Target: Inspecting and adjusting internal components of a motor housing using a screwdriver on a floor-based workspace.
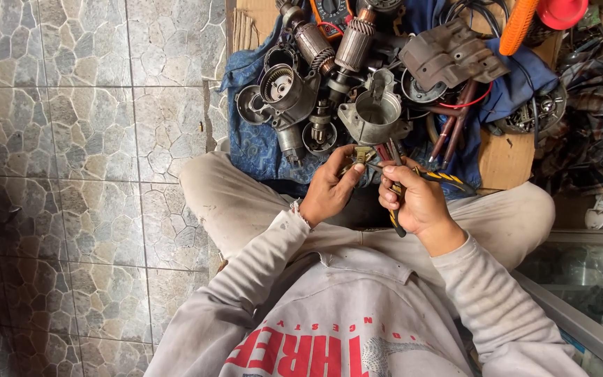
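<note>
Grey motor housings [375,112] crowd blue cloth [259,150] beyond hands gripping pliers [393,185].

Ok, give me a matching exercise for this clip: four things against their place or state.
Things:
1. pliers
2. small metal part
3. orange brush
4. grey motor housing

Places or states:
A. lies top right in the pile
B. pinched in the left hand
C. gripped in the right hand
D. sits on the blue cloth, just beyond the hands

Pairs: 1-C, 2-B, 3-A, 4-D
</note>
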